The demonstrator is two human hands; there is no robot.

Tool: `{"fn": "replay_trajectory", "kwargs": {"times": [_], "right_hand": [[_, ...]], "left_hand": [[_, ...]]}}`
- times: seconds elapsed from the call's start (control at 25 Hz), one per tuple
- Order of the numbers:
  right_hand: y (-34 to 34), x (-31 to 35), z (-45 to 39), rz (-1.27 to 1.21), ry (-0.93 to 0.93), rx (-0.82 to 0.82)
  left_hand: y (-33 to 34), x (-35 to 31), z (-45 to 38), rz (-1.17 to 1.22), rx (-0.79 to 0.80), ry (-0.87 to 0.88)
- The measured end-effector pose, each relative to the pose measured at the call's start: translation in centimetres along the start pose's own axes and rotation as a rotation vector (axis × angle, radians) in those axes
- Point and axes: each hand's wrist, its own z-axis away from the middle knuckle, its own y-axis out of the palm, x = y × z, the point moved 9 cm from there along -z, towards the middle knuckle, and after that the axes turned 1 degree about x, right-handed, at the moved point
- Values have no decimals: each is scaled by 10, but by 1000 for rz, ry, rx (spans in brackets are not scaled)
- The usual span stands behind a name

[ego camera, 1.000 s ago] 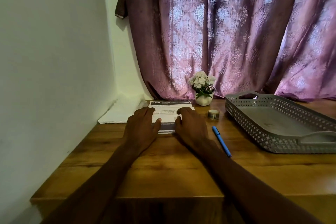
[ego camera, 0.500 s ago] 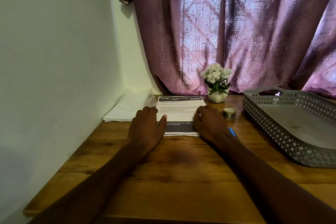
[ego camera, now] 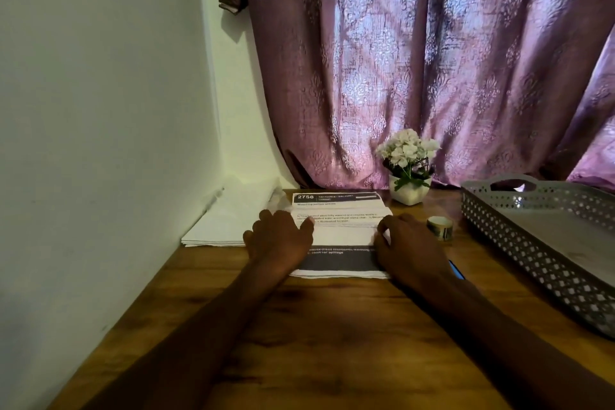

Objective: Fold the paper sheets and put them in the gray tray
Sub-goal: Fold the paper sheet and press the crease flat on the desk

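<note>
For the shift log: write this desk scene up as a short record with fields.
surface: wooden desk
left hand: rests on printed sheet, left edge
right hand: fingers curled at the sheet's right edge
sheet state: lies on the desk, not in the tray
blank paper stack: left of the sheet, by the wall
gray tray: at right, no paper seen inside
between sheet and tray: tape roll

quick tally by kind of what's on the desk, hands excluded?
Printed paper sheet: 1
White paper stack: 1
Gray tray: 1
Flower pot: 1
Tape roll: 1
Blue pen: 1, mostly hidden
Total: 6
</note>
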Motion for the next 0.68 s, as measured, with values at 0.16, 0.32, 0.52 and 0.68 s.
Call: {"fn": "replay_trajectory", "kwargs": {"times": [0.16,0.32,0.52,0.68], "right_hand": [[3,3,5,20,-2,24],[3,2,5,34,-7,23],[3,1,4,22,4,3],[-4,-5,3,-69,44,-22]], "left_hand": [[0,9,-6,340,10,-61],[-6,9,-9,644,-29,-75],[-7,16,-8,925,-1,-155],[-12,14,-9,801,-23,-108]]}}
